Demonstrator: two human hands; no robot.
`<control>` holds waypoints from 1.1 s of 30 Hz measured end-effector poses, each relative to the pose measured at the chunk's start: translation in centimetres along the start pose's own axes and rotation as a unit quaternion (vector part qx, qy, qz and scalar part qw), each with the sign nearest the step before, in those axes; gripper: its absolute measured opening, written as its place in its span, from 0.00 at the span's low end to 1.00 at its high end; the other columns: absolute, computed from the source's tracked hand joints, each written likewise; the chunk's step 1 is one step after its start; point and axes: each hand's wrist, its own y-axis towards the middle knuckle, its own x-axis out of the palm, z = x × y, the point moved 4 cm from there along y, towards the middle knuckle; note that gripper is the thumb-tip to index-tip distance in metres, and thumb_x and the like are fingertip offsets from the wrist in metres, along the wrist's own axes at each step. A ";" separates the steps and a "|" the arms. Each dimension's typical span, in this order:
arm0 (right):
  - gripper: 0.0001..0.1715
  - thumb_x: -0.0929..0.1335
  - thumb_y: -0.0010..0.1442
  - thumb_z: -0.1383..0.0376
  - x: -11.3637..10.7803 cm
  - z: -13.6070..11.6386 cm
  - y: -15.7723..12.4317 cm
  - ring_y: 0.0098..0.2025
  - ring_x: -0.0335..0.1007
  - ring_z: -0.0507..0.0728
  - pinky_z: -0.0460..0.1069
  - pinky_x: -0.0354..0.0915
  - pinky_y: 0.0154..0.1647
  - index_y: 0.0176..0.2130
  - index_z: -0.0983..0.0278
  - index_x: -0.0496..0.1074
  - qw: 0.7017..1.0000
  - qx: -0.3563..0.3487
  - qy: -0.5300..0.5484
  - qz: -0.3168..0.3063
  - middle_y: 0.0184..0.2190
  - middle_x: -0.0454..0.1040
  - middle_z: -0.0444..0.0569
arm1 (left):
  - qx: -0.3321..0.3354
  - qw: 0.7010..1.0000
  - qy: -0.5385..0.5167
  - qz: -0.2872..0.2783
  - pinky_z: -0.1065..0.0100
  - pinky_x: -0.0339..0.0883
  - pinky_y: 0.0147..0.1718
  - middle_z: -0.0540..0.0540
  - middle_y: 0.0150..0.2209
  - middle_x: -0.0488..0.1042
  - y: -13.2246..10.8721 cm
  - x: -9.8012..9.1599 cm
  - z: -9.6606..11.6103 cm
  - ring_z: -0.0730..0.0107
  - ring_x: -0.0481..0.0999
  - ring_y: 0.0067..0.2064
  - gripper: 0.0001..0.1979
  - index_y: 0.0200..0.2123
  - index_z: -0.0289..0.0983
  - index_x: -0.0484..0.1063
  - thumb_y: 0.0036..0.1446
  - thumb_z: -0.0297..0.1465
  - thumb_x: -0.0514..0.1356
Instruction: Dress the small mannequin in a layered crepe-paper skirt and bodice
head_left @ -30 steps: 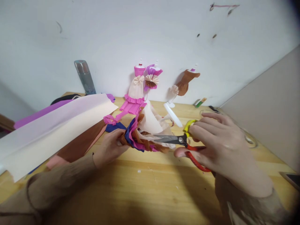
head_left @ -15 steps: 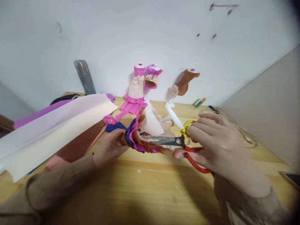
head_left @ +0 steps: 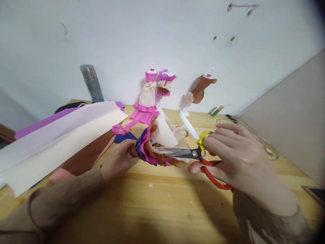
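Note:
My left hand (head_left: 122, 157) is closed round the gathered end of a ruffled bundle of crepe paper (head_left: 146, 145) in blue, pink and brown layers. In my right hand (head_left: 233, 156) is a pair of scissors (head_left: 194, 154) with a yellow and a red handle. Their blades point left and reach inside the bundle's open end, over pale strips; the blade tips are hard to make out there. Cream paper (head_left: 165, 130) rises just behind the blades. A flat blue paper piece (head_left: 124, 138) lies beside my left hand.
Miniature dress forms in pink (head_left: 149, 88), purple (head_left: 166, 84) and brown paper (head_left: 201, 88) stand along the wall. Large paper sheets (head_left: 76, 132) cover the table's left, near a grey flask (head_left: 92, 83). A green-and-orange tube (head_left: 217, 110) and a cable (head_left: 261, 142) are at right.
My right hand and the scissors have shifted slightly to the right, so the blades sit a little less deep in the bundle. My left hand has stayed in place.

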 end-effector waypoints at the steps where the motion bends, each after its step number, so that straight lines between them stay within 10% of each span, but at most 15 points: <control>1: 0.25 0.63 0.66 0.49 0.1 0.0 0.0 0.22 0.59 0.54 0.55 0.64 0.42 0.25 0.60 0.59 1.000 0.000 0.001 -0.005 0.18 0.61 0.42 | 0.000 1.000 -0.007 -0.004 0.71 0.62 0.27 0.49 0.26 0.68 0.0 0.0 0.0 0.71 0.65 0.29 0.06 0.26 0.37 0.67 0.51 0.32 0.61; 33: 0.25 0.65 0.66 0.51 -0.1 -0.1 -0.1 0.21 0.60 0.53 0.54 0.64 0.42 0.23 0.61 0.60 1.000 -0.004 0.014 0.001 0.17 0.61 0.41 | 0.000 1.000 -0.021 -0.002 0.72 0.61 0.26 0.49 0.26 0.67 0.0 0.0 -0.1 0.71 0.64 0.29 0.06 0.25 0.38 0.65 0.50 0.31 0.60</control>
